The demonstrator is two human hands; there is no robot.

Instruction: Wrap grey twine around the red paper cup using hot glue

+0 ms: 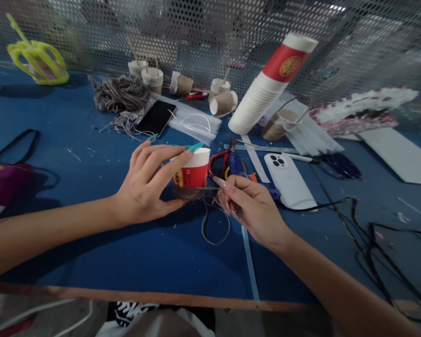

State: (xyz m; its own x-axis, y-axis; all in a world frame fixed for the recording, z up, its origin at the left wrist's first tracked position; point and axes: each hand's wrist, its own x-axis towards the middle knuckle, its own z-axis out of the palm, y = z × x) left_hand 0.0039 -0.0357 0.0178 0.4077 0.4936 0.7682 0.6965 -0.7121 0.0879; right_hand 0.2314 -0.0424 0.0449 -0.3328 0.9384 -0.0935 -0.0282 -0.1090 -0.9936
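A red and white paper cup (193, 172) stands upside down on the blue table (91, 243), with grey-brown cord wound round its lower part. My left hand (149, 185) curls round the cup's left side, thumb at the base and fingertips on its top. My right hand (249, 203) is just right of the cup, fingers pinched on the cord (214, 224), which loops down onto the table. A clear glue stick (250, 262) lies under my right hand.
Behind the cup lie red-handled scissors (218, 164), a blue glue gun (235, 164) and a white phone (290, 180). A leaning stack of paper cups (266, 86), a black phone (156, 117), a cord bundle (121, 93) and cord-wrapped cups (222, 103) stand farther back. Black cables (365, 224) trail right.
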